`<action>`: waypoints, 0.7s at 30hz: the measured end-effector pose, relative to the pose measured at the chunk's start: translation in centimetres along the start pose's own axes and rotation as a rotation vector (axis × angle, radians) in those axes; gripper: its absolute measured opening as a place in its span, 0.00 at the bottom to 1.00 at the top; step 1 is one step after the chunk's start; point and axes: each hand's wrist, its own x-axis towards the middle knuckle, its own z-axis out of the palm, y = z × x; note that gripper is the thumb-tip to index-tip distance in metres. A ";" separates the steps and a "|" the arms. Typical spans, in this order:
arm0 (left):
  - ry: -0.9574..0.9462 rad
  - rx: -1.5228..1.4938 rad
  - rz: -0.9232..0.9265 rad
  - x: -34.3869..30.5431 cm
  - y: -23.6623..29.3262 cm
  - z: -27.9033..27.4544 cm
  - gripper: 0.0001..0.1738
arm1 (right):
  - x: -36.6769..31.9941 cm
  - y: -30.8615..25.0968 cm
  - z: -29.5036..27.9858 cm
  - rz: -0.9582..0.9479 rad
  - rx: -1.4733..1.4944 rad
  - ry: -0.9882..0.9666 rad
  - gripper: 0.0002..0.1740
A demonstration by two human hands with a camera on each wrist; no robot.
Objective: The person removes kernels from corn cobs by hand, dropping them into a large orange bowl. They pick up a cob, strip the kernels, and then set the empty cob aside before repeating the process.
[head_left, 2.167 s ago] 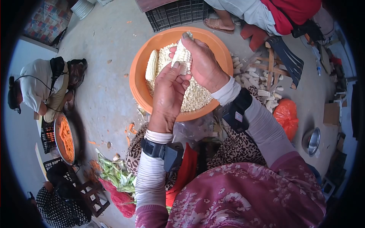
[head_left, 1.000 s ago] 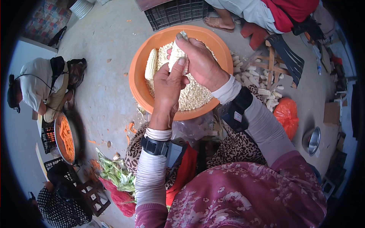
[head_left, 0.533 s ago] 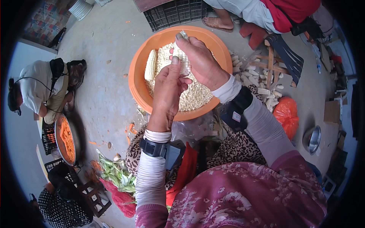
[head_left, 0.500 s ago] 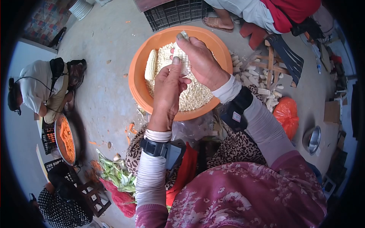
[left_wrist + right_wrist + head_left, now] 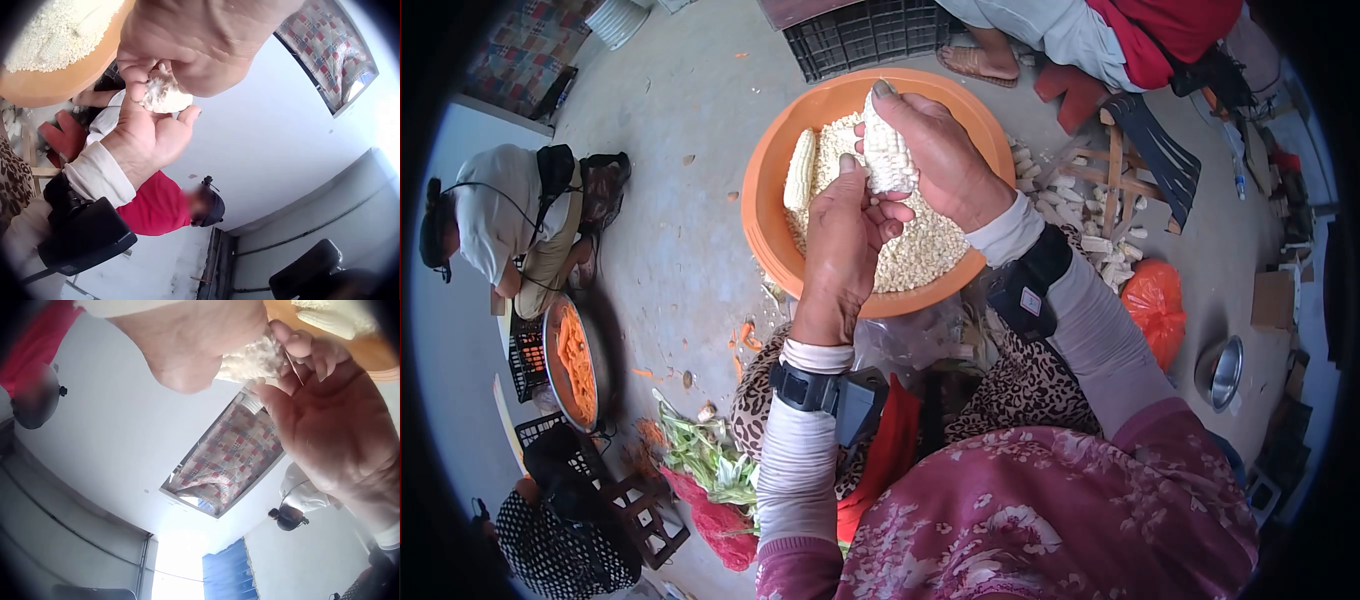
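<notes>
In the head view, my right hand (image 5: pixel 948 165) grips a white corn cob (image 5: pixel 888 150) above an orange basin (image 5: pixel 762 215), its thumb lying up along the far end. My left hand (image 5: pixel 837 240) is at the cob's near end, thumb raised beside it and fingers curled below. Seen from the right wrist, the left fingers (image 5: pixel 299 345) bend close against the ragged cob end. Loose pale kernels (image 5: pixel 920 250) fill much of the basin. Another whole cob (image 5: pixel 799 172) lies on them at the left side. The kernels right under the hands are hidden.
Stripped cobs (image 5: pixel 1055 205) lie on the floor right of the basin, near a wooden stool frame (image 5: pixel 1112 185) and an orange-red plastic bag (image 5: pixel 1154 310). Green husks (image 5: pixel 715 455) are at lower left. A pan of orange shreds (image 5: pixel 575 365) and other seated people surround the area.
The held cob has turned and tipped, showing more of its rows. My left thumb has slid down and left from the cob's face; the right hand has shifted slightly right.
</notes>
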 end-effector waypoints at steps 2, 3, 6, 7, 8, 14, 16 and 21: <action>0.037 -0.082 -0.058 -0.1 0.3 0.0 0.31 | -0.2 0.0 0.1 0.008 0.001 -0.011 0.17; 0.037 -0.082 -0.057 0.0 0.3 -0.1 0.31 | -0.3 0.0 0.2 0.017 0.003 -0.022 0.17; 0.013 -0.113 -0.114 0.1 0.5 -0.4 0.33 | -0.7 -0.4 0.3 0.083 0.011 -0.120 0.18; -0.003 -0.107 -0.105 0.1 0.5 -0.4 0.31 | -0.9 -0.5 0.6 0.083 0.010 -0.122 0.18; -0.021 -0.101 -0.097 0.1 0.5 -0.5 0.30 | -1.0 -0.5 0.8 0.047 0.035 -0.115 0.18; 0.005 -0.152 -0.123 0.0 0.5 -0.3 0.19 | -1.0 -0.4 1.1 -0.008 0.040 -0.090 0.18; 0.027 -0.155 -0.121 0.2 0.2 -0.4 0.17 | -1.0 -0.3 1.1 -0.004 0.041 -0.088 0.18; 0.041 -0.115 -0.087 0.1 -0.1 -0.4 0.14 | -0.5 0.1 0.5 0.143 0.242 -0.026 0.18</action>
